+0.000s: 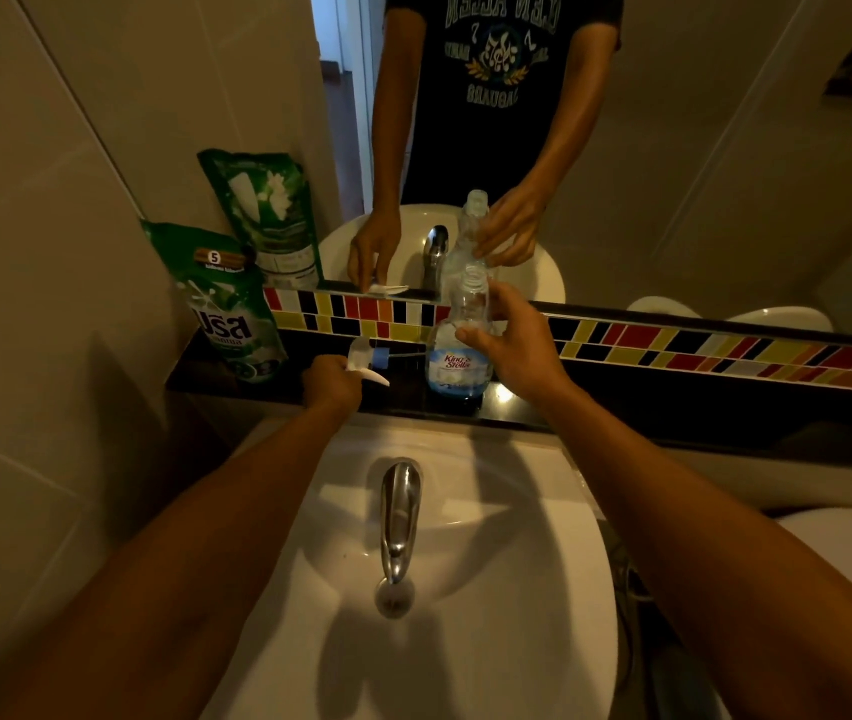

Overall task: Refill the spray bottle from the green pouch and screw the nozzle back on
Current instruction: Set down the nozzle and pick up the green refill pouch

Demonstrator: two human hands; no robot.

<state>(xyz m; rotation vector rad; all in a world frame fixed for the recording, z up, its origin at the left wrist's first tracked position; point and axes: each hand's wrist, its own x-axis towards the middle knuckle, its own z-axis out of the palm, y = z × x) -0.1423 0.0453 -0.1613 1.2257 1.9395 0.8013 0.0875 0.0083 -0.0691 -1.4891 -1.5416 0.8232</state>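
Left hand (331,383): fingers closed around the spray nozzle (367,359), left of the spray bottle (460,339).
Right hand (514,341): gripped the uncapped, upright bottle.
Green pouch (223,304): stood further left.

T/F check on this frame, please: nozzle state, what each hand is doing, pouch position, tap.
1. The nozzle is screwed onto the spray bottle. False: it is off, on the ledge, in the left hand.
2. The right hand holds the bottle. True.
3. The green pouch stands upright at the left. True.
4. The tap is running. False: no water shows.
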